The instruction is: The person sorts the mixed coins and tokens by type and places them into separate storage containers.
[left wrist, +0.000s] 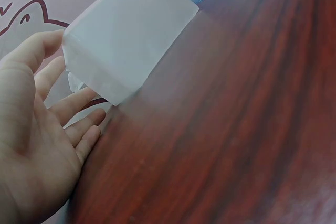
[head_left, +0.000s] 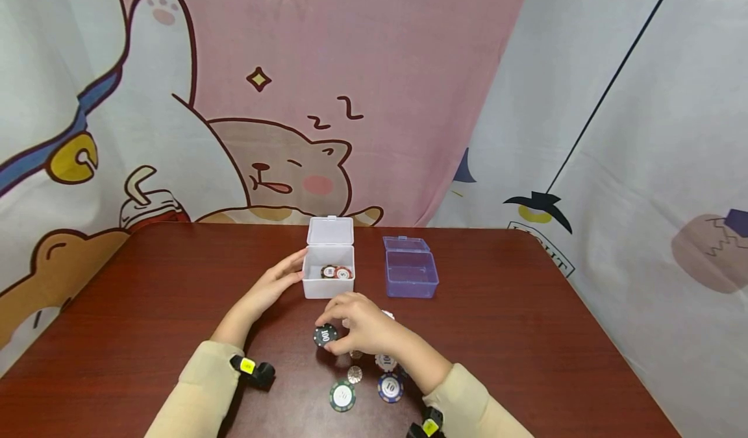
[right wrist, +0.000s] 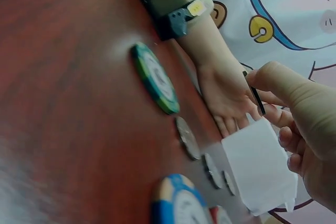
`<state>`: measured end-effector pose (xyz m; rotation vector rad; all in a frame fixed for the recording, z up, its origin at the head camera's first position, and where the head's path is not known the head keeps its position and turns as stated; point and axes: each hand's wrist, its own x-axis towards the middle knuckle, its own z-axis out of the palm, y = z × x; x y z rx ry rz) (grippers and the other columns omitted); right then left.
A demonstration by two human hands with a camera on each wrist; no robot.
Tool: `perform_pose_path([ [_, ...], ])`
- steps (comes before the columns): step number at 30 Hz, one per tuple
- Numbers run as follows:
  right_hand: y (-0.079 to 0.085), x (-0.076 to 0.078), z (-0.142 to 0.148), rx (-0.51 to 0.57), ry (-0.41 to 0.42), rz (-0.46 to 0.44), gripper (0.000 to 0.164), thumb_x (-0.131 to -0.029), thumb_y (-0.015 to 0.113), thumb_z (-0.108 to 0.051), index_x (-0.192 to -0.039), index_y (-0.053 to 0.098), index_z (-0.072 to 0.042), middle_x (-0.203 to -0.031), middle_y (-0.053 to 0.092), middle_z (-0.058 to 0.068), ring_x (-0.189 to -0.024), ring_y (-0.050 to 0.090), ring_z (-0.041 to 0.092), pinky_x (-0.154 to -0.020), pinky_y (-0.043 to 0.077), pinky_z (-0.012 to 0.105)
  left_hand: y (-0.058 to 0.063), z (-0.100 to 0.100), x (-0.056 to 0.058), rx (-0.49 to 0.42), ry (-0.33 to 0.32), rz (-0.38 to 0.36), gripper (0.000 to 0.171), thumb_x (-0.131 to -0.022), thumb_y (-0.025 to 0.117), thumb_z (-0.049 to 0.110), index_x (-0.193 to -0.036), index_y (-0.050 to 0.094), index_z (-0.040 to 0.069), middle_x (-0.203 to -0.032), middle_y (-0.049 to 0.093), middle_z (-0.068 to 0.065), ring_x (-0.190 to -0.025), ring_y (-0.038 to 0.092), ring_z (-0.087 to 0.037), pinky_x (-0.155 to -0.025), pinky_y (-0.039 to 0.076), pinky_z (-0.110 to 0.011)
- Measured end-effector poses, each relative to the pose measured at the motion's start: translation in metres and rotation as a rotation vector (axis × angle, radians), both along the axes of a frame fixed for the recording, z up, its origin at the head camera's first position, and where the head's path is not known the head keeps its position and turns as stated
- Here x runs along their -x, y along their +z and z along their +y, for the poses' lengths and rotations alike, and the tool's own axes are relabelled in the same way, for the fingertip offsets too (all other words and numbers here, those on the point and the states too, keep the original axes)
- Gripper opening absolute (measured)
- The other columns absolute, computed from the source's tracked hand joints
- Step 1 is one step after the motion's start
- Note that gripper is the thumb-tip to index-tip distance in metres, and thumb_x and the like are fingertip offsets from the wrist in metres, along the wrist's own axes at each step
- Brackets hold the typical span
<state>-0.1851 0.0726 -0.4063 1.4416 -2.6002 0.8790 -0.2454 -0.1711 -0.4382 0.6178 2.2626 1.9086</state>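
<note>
A black poker chip (head_left: 324,335) marked 100 is pinched between the thumb and fingers of my right hand (head_left: 362,324), above the table just in front of the white box. In the right wrist view the black chip (right wrist: 255,94) shows edge-on. My left hand (head_left: 269,292) touches the left side of the white plastic box (head_left: 328,289), its fingers mostly straight. The box stands with its lid (head_left: 330,231) raised, and a few poker chips (head_left: 343,273) lie on its floor. In the left wrist view, the fingertips of my left hand (left wrist: 47,135) meet the box wall.
To the right of the white box stands a translucent purple box (head_left: 411,289), lid up. Near me lie a green chip (head_left: 342,396), a blue chip (head_left: 390,388), a white chip (head_left: 386,362) and silver coins (head_left: 354,374). My right hand partly covers this group. A printed curtain hangs behind the table.
</note>
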Motion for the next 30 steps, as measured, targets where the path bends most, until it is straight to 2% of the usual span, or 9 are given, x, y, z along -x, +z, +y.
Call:
perform_pose_path([
  [3,0.004,0.005,0.002,0.010,-0.020,0.006,0.034,-0.071,0.081,-0.021,-0.104,0.074,-0.015,-0.098,0.062,-0.010,-0.095,0.052,0.005,-0.086,0.039,0.025,0.009,0.001,-0.006,0.011,0.000,-0.002,0.054,-0.098,0.048,0.004,-0.148,0.029,-0.002,-0.145,0.033,-0.030,-0.131,0.032,-0.047,-0.103,0.022,-0.061],
  [5,0.006,0.008,0.003,0.025,-0.026,0.008,0.034,-0.071,0.081,-0.020,-0.104,0.074,-0.015,-0.097,0.063,-0.009,-0.094,0.052,0.006,-0.085,0.040,0.025,0.011,0.002,-0.007,0.010,0.001,-0.006,0.053,-0.098,0.048,0.004,-0.148,0.029,-0.002,-0.145,0.033,-0.030,-0.131,0.032,-0.047,-0.103,0.022,-0.061],
  [13,0.012,0.024,0.005,0.053,-0.050,0.024,0.034,-0.072,0.080,-0.020,-0.104,0.074,-0.012,-0.099,0.064,-0.006,-0.098,0.056,0.012,-0.087,0.042,0.028,-0.016,-0.003,0.008,-0.006,0.010,0.015,0.054,-0.099,0.051,0.012,-0.149,0.034,0.009,-0.147,0.037,-0.021,-0.133,0.035,-0.039,-0.104,0.022,-0.058],
  [17,0.018,0.029,0.006,0.056,-0.086,0.017,0.033,-0.071,0.080,-0.020,-0.103,0.074,-0.013,-0.102,0.063,-0.004,-0.099,0.055,0.014,-0.087,0.042,0.029,-0.016,-0.003,0.008,-0.002,0.010,0.016,0.053,-0.099,0.051,0.011,-0.149,0.034,0.010,-0.147,0.037,-0.021,-0.133,0.034,-0.039,-0.104,0.022,-0.058],
  [25,0.028,0.044,0.005,0.107,-0.100,0.053,0.035,-0.070,0.081,-0.018,-0.104,0.074,-0.010,-0.098,0.065,-0.002,-0.091,0.057,0.023,-0.078,0.042,0.028,-0.016,-0.003,0.009,-0.004,0.012,0.019,0.053,-0.098,0.051,0.009,-0.149,0.034,0.008,-0.147,0.036,-0.023,-0.134,0.033,-0.039,-0.105,0.020,-0.057],
  [30,0.031,0.056,0.004,0.102,-0.138,0.068,0.034,-0.070,0.081,-0.018,-0.103,0.075,-0.011,-0.097,0.065,-0.004,-0.091,0.056,0.017,-0.079,0.042,0.029,-0.016,-0.003,0.009,0.000,0.012,0.015,0.054,-0.099,0.051,0.010,-0.149,0.034,0.009,-0.148,0.036,-0.022,-0.133,0.034,-0.038,-0.105,0.021,-0.057],
])
